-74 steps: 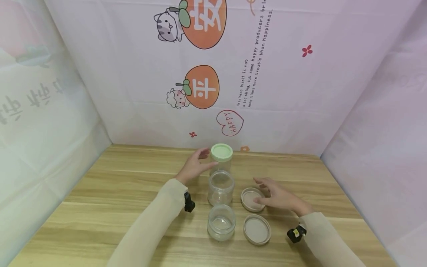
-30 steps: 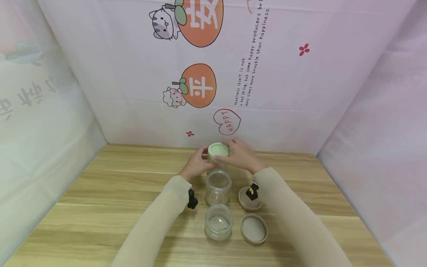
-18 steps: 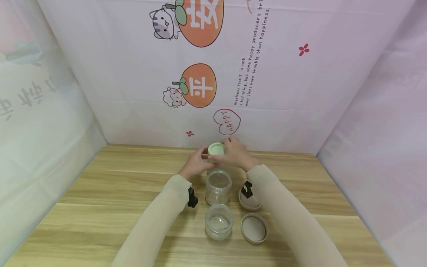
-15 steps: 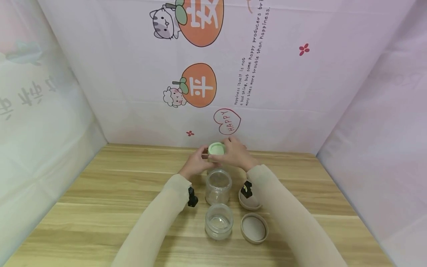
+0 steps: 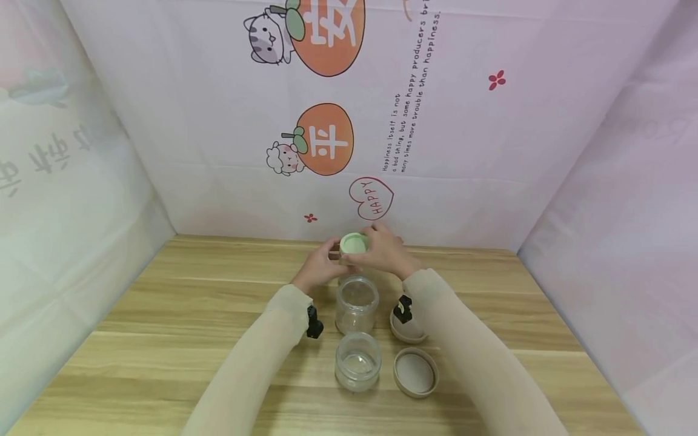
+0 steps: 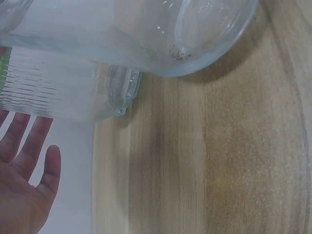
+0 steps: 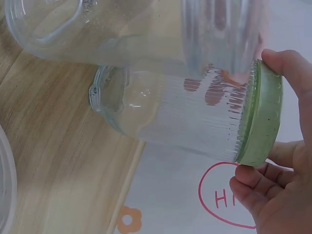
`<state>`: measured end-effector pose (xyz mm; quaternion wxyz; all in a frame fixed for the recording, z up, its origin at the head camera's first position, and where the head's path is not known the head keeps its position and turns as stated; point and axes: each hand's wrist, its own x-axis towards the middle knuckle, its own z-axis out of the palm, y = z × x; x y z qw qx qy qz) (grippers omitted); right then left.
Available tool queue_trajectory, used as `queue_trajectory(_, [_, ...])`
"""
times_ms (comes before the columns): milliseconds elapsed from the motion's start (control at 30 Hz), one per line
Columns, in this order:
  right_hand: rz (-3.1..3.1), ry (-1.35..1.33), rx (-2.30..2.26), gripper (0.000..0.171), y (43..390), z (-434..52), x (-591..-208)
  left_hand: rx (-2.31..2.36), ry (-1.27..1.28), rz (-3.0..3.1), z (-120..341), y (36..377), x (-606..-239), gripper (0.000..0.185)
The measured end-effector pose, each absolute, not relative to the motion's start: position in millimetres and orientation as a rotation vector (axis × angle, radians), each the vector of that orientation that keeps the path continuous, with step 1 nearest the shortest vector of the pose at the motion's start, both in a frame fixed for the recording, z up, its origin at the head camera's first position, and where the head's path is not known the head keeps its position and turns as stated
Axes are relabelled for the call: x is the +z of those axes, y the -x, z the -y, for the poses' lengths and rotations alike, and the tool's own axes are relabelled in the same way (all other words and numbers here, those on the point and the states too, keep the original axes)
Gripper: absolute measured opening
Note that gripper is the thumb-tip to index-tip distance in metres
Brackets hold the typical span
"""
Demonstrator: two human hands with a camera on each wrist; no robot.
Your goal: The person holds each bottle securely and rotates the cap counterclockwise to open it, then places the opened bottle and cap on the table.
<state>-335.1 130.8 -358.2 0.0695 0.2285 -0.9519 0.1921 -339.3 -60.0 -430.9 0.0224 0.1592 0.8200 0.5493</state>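
**Glass jar braced for lid grip**

Wooden table (image 5: 163,315) carries the ribbed glass jar (image 7: 185,122) at its far edge. Left hand (image 5: 316,269) grasps the body, steadying it. Right hand (image 5: 384,254) clasps the green lid (image 7: 261,117) for turning purchase.

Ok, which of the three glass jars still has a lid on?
The farthest jar, by the back wall: it wears the green lid, gripped by the right hand. The middle jar and near jar stand open.

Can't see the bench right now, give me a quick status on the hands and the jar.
Right hand grips green lid. Left hand holds far jar. Nothing in the way.
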Motion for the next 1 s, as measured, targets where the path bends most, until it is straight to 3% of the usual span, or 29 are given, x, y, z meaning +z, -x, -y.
queue_trajectory(1000, [2.929, -1.047, 0.877, 0.079, 345, -142, -355, 1.662, -0.536, -2.527, 62, 344, -434, 0.087])
